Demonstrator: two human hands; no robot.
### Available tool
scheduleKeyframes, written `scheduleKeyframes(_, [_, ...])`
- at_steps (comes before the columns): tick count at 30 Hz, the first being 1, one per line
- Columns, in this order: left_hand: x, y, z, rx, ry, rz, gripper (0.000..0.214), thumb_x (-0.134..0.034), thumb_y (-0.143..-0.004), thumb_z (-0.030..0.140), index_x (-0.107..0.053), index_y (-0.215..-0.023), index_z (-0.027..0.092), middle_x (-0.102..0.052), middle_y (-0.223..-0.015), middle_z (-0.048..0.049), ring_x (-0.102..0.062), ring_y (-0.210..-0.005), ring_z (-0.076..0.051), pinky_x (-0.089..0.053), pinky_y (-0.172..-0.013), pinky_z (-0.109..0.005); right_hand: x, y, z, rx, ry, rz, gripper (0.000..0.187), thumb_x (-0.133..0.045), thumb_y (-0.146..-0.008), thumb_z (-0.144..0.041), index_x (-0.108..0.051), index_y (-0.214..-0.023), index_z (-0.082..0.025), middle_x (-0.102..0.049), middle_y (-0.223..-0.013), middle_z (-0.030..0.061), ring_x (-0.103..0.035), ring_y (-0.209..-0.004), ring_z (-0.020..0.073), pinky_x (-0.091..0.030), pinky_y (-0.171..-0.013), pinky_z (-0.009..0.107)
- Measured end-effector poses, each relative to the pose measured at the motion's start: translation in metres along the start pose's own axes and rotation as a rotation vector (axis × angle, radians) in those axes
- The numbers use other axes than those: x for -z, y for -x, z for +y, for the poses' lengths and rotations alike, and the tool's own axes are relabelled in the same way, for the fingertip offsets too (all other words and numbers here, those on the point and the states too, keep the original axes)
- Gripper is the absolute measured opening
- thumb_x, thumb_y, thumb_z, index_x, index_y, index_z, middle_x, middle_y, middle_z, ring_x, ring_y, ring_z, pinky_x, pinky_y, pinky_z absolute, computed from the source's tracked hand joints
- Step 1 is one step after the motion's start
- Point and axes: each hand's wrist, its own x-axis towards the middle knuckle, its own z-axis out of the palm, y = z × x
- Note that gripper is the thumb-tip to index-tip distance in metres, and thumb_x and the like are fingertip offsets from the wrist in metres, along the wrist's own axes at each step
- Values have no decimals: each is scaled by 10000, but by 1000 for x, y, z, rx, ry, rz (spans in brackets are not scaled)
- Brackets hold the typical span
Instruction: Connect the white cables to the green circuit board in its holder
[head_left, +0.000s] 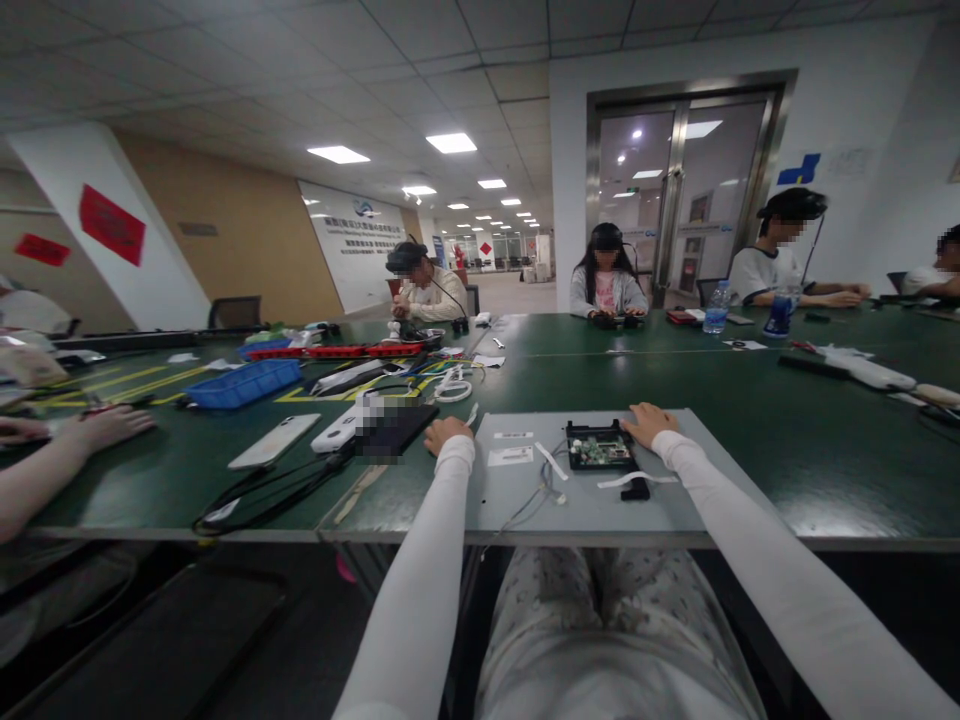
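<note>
A grey metal panel point(525, 490) lies on the green table in front of me. On it sits a small black circuit module point(598, 447) with loose thin wires point(544, 490) and a white strip point(628, 480) beside it. My left hand point(448, 434) rests at the panel's left far corner, fingers curled into a loose fist with nothing visible in them. My right hand point(649, 421) lies flat at the module's far right corner, fingers stretched out. Both arms wear white sleeves.
A white phone point(274, 441), a black case and cables point(255, 495) lie to my left. A blue tray point(244, 383) and red strip point(330, 352) stand further back. Another person's hand point(105, 427) rests at far left. Several people sit across the table, with bottles point(716, 308).
</note>
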Motion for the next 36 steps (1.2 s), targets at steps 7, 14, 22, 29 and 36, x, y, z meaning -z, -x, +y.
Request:
scheduleKeyframes(7, [6,6,3,-35,-16,-24,329,-441,-765,402,-608,-930,171,-509,-1093,-151,-378,-1077,-313,-339,-814,-420,0,0,0,-5,4,-2,508,-321,-793,-500,-402,-1207,-216,-395,-1248,76,-318,-1154,221,-245,-913,388])
scheduleKeyframes(14, [-4,-4,-1,-10,59,-10,176,-472,-761,300,-607,-834,216,-598,-950,-88,-459,-996,-259,-336,-800,-387,-4,-2,1,2,-11,5,513,-319,-784,-513,-410,-1197,-222,-405,-1237,80,-327,-1144,227,-248,-907,402])
scheduleKeyframes(22, [-21,-21,-6,-16,95,-35,184,-489,-738,187,-617,-864,228,-612,-952,-71,-458,-1013,-251,-326,-826,-396,-7,-4,3,11,-12,21,502,-326,-780,-514,-428,-1182,-230,-422,-1217,76,-344,-1131,231,-255,-900,410])
scheduleKeyframes(29, [-23,-22,-7,-68,161,-29,160,-507,-737,206,-632,-836,222,-614,-945,-89,-471,-1001,-276,-359,-802,-411,-7,-4,5,7,-80,50,515,-385,-757,-512,-449,-1173,-216,-437,-1213,93,-356,-1133,250,-255,-910,430])
scheduleKeyframes(36, [-10,-19,20,-320,395,-17,172,-529,-707,174,-634,-842,155,-623,-811,-57,-545,-773,-162,-413,-720,-280,8,-10,-6,34,-333,251,336,-471,-740,-339,-561,-1023,-182,-519,-1111,102,-455,-1049,218,-352,-878,358])
